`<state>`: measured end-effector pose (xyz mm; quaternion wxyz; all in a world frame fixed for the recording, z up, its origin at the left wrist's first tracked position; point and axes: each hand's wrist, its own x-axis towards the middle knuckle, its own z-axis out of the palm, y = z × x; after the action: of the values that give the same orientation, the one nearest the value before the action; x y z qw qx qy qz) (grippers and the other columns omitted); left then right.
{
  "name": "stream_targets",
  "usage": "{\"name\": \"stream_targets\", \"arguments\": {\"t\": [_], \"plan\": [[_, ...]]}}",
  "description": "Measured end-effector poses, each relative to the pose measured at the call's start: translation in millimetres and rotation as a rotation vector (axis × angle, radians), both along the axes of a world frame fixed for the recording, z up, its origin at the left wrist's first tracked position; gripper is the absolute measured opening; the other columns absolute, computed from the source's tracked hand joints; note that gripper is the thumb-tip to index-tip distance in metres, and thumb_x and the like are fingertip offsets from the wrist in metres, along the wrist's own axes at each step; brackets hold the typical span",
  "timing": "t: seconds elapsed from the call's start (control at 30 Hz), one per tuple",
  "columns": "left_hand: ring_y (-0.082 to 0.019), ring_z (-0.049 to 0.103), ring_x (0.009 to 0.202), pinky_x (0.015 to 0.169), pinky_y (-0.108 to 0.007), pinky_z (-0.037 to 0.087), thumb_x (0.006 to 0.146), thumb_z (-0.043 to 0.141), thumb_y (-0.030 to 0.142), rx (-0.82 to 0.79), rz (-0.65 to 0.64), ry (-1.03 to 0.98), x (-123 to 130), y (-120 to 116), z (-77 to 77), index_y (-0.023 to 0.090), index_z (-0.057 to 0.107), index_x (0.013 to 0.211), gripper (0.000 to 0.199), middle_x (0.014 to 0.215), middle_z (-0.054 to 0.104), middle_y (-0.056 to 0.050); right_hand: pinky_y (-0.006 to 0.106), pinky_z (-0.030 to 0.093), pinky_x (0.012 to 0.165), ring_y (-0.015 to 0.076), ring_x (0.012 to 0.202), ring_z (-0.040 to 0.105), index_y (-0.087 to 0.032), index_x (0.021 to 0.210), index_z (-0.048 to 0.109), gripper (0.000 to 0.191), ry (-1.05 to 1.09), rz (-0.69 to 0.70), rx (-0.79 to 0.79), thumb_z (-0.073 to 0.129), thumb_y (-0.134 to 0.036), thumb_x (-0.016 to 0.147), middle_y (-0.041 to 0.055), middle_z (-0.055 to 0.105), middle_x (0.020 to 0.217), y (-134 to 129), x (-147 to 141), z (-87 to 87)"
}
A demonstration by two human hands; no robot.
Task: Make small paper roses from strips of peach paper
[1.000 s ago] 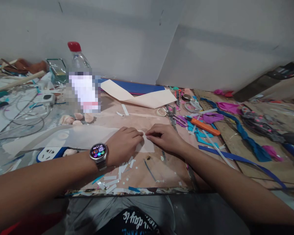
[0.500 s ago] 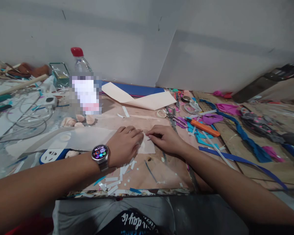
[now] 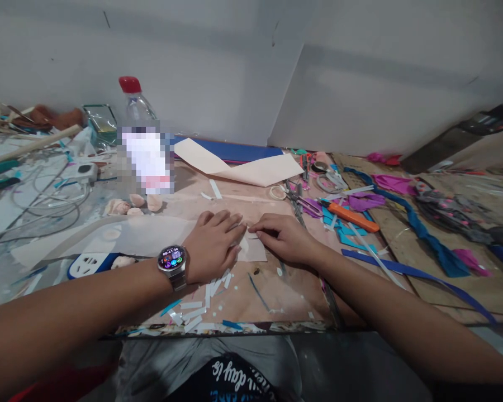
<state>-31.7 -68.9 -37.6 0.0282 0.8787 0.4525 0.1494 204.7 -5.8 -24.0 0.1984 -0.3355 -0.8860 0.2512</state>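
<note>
A long sheet of white paper [image 3: 151, 231] lies across the table, its right end under my hands. My left hand [image 3: 213, 245], with a smartwatch [image 3: 171, 260] on the wrist, rests palm down on that sheet with fingers stretched out. Close to those fingertips, my right hand [image 3: 283, 237] is closed in a pinch over the paper's right end. A thin sliver shows under its thumb, but what the pinch holds is too small to make out. Small white paper offcuts [image 3: 195, 307] are scattered just below my left hand.
Behind the hands lie a folded cream sheet [image 3: 243, 172] and a red-capped bottle [image 3: 136, 106]. To the right are an orange utility knife [image 3: 352, 216], scissors [image 3: 304, 202] and blue ribbon [image 3: 419, 279]. A power strip [image 3: 90, 266] and cables [image 3: 46, 204] sit at left.
My left hand's fingers have spread slightly on the paper. My right hand keeps its pinch in nearly the same place. The view has shifted a little.
</note>
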Motion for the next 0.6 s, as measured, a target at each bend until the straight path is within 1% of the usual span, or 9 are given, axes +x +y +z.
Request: {"name": "stream_targets", "arguments": {"t": [0.17, 0.4, 0.6], "plan": [[-0.035, 0.043, 0.144, 0.110, -0.058, 0.034, 0.101, 0.042, 0.036, -0.024, 0.006, 0.012, 0.6, 0.0, 1.6, 0.021, 0.049, 0.150, 0.052, 0.159, 0.050, -0.010, 0.032, 0.053, 0.083, 0.0202, 0.090, 0.071, -0.023, 0.112, 0.080, 0.030, -0.023, 0.055, 0.015, 0.057, -0.012, 0.095, 0.0072, 0.075, 0.097, -1.7, 0.4, 0.2], [-0.035, 0.043, 0.144, 0.109, -0.059, 0.035, 0.101, 0.043, 0.037, -0.022, 0.003, 0.008, 0.5, 0.2, 1.9, 0.020, 0.049, 0.150, 0.052, 0.159, 0.050, -0.010, 0.031, 0.053, 0.080, 0.0199, 0.087, 0.070, -0.024, 0.117, 0.080, 0.032, -0.072, 0.082, 0.032, 0.058, -0.014, 0.096, 0.0077, 0.073, 0.096, -0.3, 3.7, 2.6], [-0.036, 0.041, 0.145, 0.110, -0.059, 0.035, 0.101, 0.044, 0.035, -0.024, 0.000, 0.053, 0.7, 0.1, 2.6, 0.025, 0.050, 0.151, 0.052, 0.161, 0.047, -0.009, 0.031, 0.052, 0.081, 0.0191, 0.087, 0.069, -0.023, 0.117, 0.080, 0.031, -0.088, 0.101, 0.047, 0.057, -0.015, 0.098, 0.0081, 0.072, 0.096, 1.9, 5.6, 2.0]]}}
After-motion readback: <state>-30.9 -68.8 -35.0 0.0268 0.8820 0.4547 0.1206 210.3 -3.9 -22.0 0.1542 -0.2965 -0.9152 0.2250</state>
